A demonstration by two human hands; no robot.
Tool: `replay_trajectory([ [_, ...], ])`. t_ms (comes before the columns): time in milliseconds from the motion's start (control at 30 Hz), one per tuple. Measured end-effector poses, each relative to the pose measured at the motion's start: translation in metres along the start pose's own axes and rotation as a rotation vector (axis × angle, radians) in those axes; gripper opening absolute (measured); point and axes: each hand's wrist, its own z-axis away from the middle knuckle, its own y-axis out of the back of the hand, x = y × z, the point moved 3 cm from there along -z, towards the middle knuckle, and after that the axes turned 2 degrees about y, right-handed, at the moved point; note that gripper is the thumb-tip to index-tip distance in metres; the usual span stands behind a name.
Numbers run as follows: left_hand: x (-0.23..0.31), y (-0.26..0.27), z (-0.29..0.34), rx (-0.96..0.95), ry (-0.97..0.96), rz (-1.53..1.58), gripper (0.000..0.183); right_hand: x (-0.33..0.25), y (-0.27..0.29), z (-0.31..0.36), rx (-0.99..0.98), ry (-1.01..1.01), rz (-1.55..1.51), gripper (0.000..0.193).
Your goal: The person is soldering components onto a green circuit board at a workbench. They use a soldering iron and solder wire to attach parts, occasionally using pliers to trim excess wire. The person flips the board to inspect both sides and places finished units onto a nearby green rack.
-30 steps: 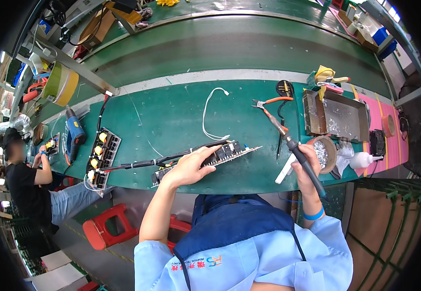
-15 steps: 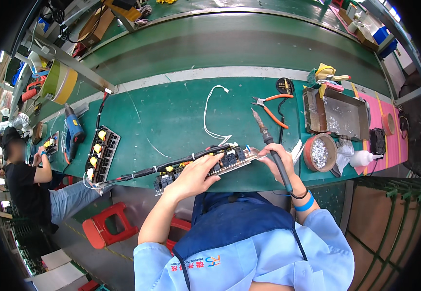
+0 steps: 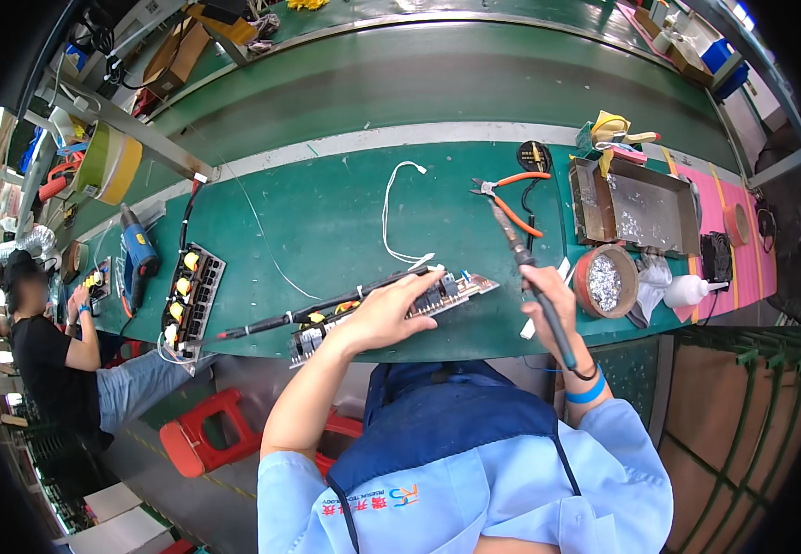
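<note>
A long circuit board (image 3: pixel 460 290) with black parts lies slantwise near the bench's front edge. My left hand (image 3: pixel 387 314) rests over its middle, fingers across the board and thumb on the near side, gripping it. Along its far side runs a black cable bundle (image 3: pixel 276 321) with white ties. My right hand (image 3: pixel 553 294) is closed round a soldering iron (image 3: pixel 517 249), off the board's right end, with the tip pointing up and away. Beneath that hand, a white strip (image 3: pixel 528 329) partly shows. A white cable (image 3: pixel 385 217) lies beyond the board.
Orange-handled cutters (image 3: pixel 511 189) lie beyond the iron. On the right are a round tub of silvery scraps (image 3: pixel 585 286), a metal tray (image 3: pixel 686 217) and a white squeeze bottle (image 3: pixel 686 291). Another board (image 3: pixel 206 295) and a blue heat gun (image 3: pixel 140 247) lie left, near a seated co-worker (image 3: pixel 45 323).
My right hand has drawn back rightward from the board's right end, carrying the soldering iron. My left hand has slid slightly right on the board, whose right end is now uncovered.
</note>
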Motion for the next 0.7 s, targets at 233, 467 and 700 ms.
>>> replay_trajectory([
  [233, -0.016, 0.016, -0.014, -0.043, 0.055, 0.096, 0.067, -0.004, 0.021, 0.003, 0.097, -0.246, -0.208, 0.042],
  [467, 0.0, -0.004, 0.002, 0.037, -0.045, -0.001, 0.067, -0.001, -0.021, -0.001, 0.054, -0.186, -0.163, 0.037],
  [700, -0.001, 0.025, 0.043, 0.375, -0.084, -0.347, 0.057, 0.01, -0.027, 0.023, 0.011, -0.095, -0.065, 0.04],
])
